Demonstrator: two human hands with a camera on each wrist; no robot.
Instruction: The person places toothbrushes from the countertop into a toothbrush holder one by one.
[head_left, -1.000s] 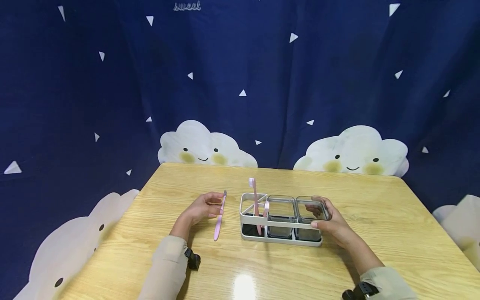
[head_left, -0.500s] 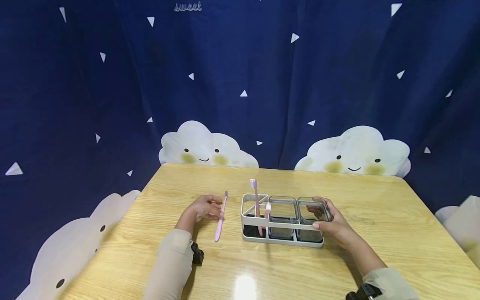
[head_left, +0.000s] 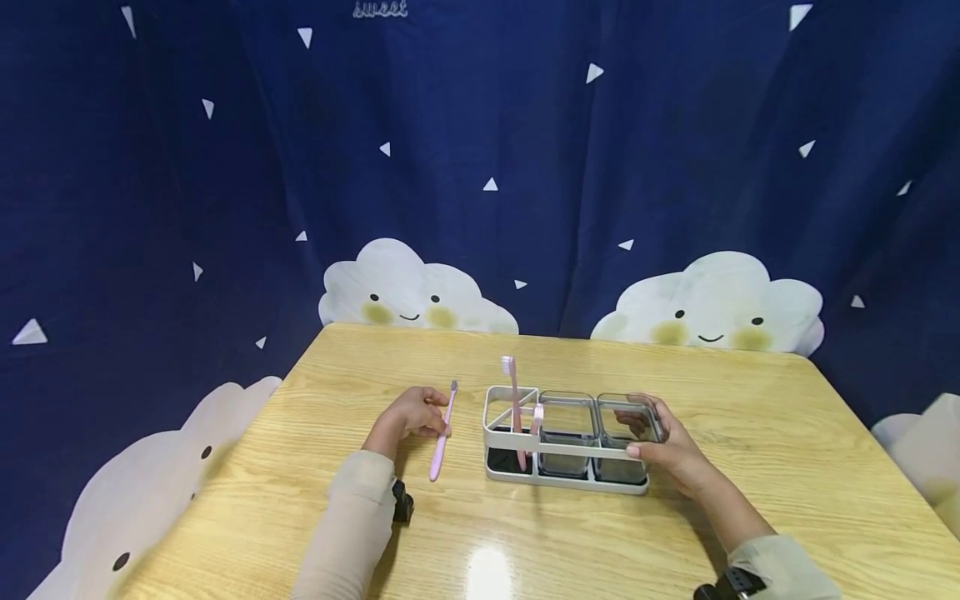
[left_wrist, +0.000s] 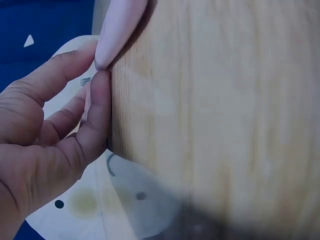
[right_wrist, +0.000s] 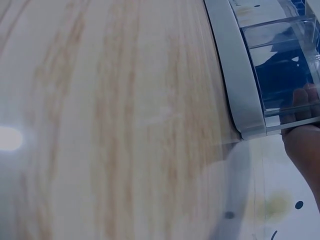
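My left hand [head_left: 417, 412] pinches a pink toothbrush [head_left: 437, 462] between thumb and fingers. Its grey-bristled head points away, and the handle end slants toward me over the table. In the left wrist view the thick end of the handle [left_wrist: 120, 30] sticks out past the fingertips. My right hand [head_left: 672, 457] grips the right end of a white toothbrush holder [head_left: 570, 448], thumb on the front rail, fingers behind the rightmost clear cup [head_left: 617, 469]. Another pink toothbrush [head_left: 515, 408] stands tilted in the holder's left section, beside a shorter pink brush [head_left: 536, 419].
A second clear cup [head_left: 562, 465] sits in the holder's middle section. The wooden table [head_left: 585, 542] reflects a bright light near its front. Behind it hangs a dark blue curtain [head_left: 450, 125] printed with clouds and triangles.
My left hand has shifted slightly right and its thumb and fingers have closed on the toothbrush handle. My right hand keeps its hold on the holder.
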